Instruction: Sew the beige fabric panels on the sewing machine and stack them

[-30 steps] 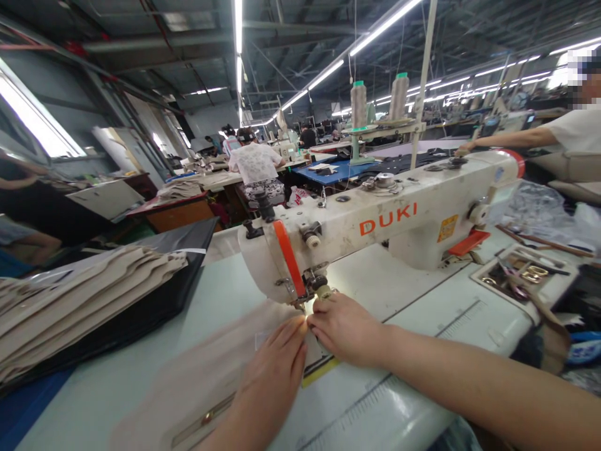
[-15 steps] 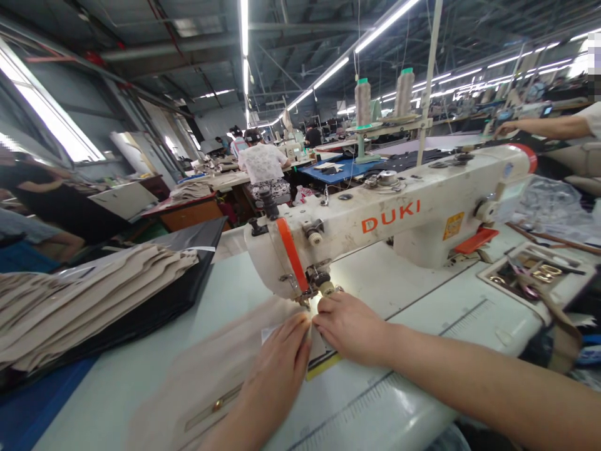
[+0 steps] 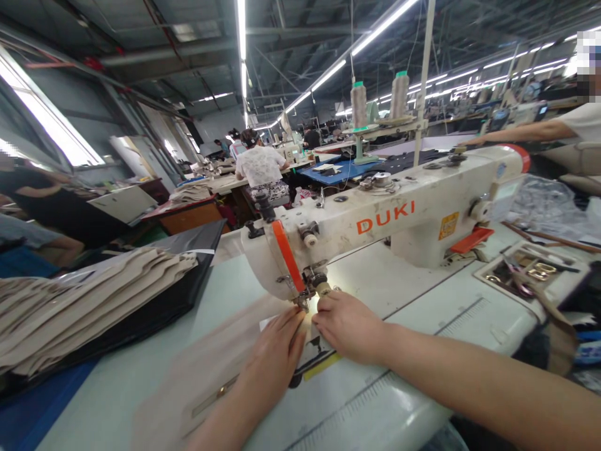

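A white DUKI sewing machine (image 3: 385,219) stands on the pale table (image 3: 413,351). A beige fabric piece (image 3: 211,376) lies under its needle, with a small white label at the needle. My left hand (image 3: 275,360) lies flat on the fabric, fingers stretched toward the presser foot (image 3: 303,300). My right hand (image 3: 345,326) rests just right of the needle, fingers curled and pressed on the fabric edge. The fingertips of both hands nearly touch below the lit needle area.
A stack of beige fabric pieces (image 3: 84,300) on a black tray sits at the left. A tray with scissors and small tools (image 3: 530,272) is at the right. Two thread cones (image 3: 378,100) stand behind. Other people work at tables beyond and at the right.
My hands stay at the needle; the left hand has slid slightly back and left along the fabric. The view shifted a little.
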A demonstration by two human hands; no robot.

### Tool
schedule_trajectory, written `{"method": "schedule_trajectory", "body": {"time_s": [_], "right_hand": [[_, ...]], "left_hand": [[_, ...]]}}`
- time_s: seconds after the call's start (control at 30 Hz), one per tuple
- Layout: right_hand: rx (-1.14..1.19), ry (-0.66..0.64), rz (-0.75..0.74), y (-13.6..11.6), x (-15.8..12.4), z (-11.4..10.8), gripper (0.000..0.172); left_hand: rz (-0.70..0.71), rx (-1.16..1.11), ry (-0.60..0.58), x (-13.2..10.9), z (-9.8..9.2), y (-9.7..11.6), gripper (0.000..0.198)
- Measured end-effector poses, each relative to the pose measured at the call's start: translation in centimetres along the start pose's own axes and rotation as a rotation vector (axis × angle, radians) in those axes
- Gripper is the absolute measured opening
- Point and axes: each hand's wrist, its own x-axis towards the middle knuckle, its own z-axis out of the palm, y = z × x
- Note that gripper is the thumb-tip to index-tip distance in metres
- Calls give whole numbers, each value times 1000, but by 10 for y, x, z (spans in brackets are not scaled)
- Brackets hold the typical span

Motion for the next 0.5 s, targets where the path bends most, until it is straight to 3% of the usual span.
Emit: {"method": "schedule_trajectory", "body": {"time_s": [0.17, 0.4, 0.5], "right_hand": [[35, 30, 12, 0, -3, -1, 25], [141, 133, -54, -3, -8, 2, 23], [183, 139, -86, -4, -9, 2, 23]], "left_hand": [[-21, -8, -2, -8, -6, 4, 35], [-4, 78, -45, -75, -41, 25, 40], [-31, 191, 89, -97, -61, 28, 49]]}}
